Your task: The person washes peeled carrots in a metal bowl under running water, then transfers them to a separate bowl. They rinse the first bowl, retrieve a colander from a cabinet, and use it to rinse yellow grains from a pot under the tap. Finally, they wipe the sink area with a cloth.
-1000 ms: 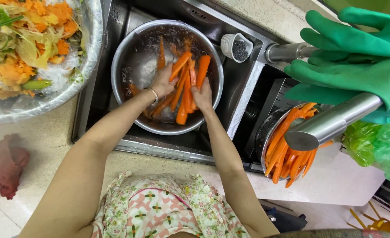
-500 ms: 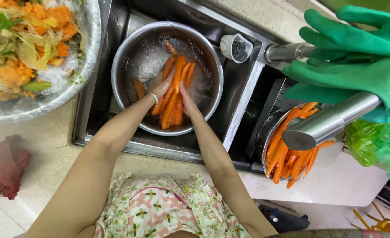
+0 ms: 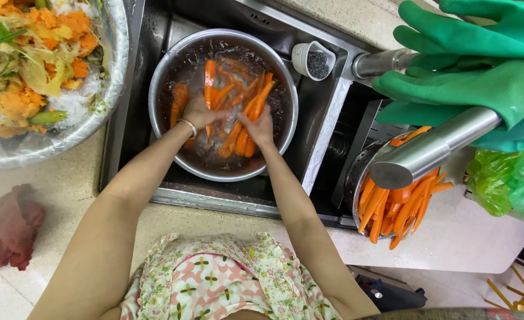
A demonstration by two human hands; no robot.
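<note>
Closest to the camera is the person's flowered apron (image 3: 214,284), with both bare forearms reaching up from it toward twelve o'clock. At nine o'clock from the apron a dark red cloth (image 3: 7,228) lies crumpled on the pale counter (image 3: 55,189).

Further out, the arms end inside a round steel bowl (image 3: 223,104) that sits in the sink (image 3: 149,35). The left hand (image 3: 200,112), with a thin bangle at the wrist, is curled loosely over wet carrot sticks (image 3: 244,118) at about eight o'clock in the bowl. The right hand (image 3: 261,127) is just beside it at five o'clock, fingers closed around a bunch of the same sticks. The two hands nearly touch, and the carrots fan out from them toward twelve and one o'clock in the water.

At four o'clock from the bowl, past the sink's divider, a second steel bowl (image 3: 357,178) holds more carrot sticks (image 3: 392,207), partly hidden under the wide steel tap spout (image 3: 434,148).

Farther off, at ten o'clock, a large plastic-lined basin (image 3: 105,89) is heaped with orange and green vegetable scraps (image 3: 25,77). At one o'clock a small white cup strainer (image 3: 314,59) hangs on the sink's edge, and green rubber gloves (image 3: 481,65) are draped over the tap at two o'clock, with a green plastic bag (image 3: 510,184) just below them.
</note>
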